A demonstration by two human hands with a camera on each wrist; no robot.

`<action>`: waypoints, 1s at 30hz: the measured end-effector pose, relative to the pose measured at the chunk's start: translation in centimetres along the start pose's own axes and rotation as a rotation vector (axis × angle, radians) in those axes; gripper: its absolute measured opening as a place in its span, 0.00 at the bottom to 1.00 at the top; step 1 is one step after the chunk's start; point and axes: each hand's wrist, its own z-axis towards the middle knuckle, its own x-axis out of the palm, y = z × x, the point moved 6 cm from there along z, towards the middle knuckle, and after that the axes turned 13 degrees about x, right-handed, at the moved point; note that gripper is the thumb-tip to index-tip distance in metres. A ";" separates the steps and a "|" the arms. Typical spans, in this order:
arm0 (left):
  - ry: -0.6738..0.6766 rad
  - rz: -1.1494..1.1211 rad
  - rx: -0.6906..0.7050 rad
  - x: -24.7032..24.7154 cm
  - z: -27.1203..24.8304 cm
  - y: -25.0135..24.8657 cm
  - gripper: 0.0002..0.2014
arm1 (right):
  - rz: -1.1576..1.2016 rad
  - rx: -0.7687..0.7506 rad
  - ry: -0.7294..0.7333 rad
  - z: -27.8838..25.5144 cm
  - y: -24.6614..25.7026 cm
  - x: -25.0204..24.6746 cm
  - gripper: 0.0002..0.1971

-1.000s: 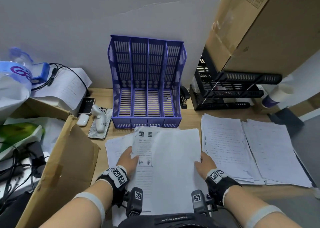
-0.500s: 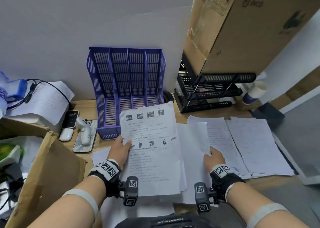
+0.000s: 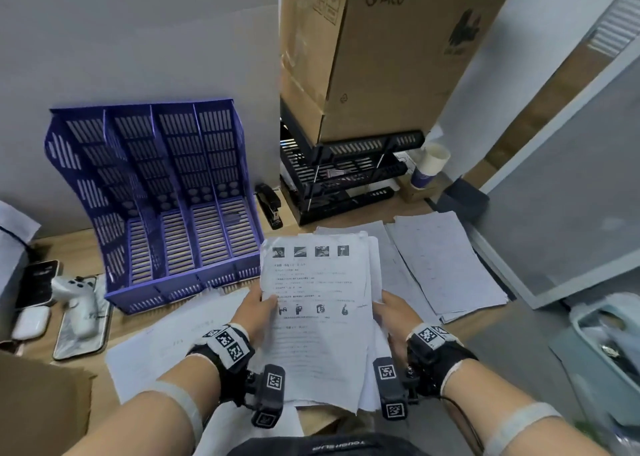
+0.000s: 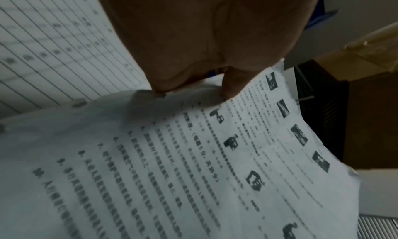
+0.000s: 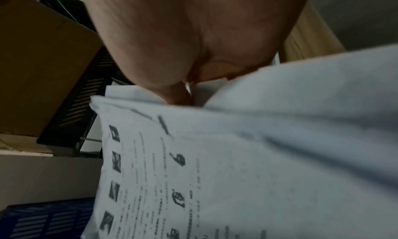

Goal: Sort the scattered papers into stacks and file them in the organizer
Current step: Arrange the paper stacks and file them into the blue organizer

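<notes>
Papers [image 3: 317, 320] are gathered into one sheaf that we hold up off the worktop [image 3: 83, 251], just right of the organizer [image 3: 156, 192]: our left hand [image 3: 254, 311] pinches its left edge, thumb on the printed top sheet, and our right hand [image 3: 394, 317] grips the right edge, though those fingers are mostly hidden behind the sheets. We judge the task barely under way, since all four slots of the organizer stand empty. Loose sheets [image 3: 166, 344] lie in front of it and two more stacks [image 3: 446, 265] wait on the right, still unfiled.
</notes>
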 end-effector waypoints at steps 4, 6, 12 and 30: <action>0.017 0.020 -0.049 2.2 0.5 1.0 0.21 | 0.072 0.041 0.039 0.2 -0.6 -0.8 0.13; 0.019 0.104 -0.064 2.7 1.4 2.2 0.20 | 0.126 0.073 0.045 0.3 -0.8 -1.3 0.13; -0.045 0.159 -0.079 4.1 1.5 0.9 0.13 | 0.232 0.202 0.074 1.2 -1.8 -3.4 0.25; -0.124 0.630 -0.160 -1.0 -3.4 0.8 0.12 | -0.575 -0.117 0.019 5.4 -0.2 0.8 0.24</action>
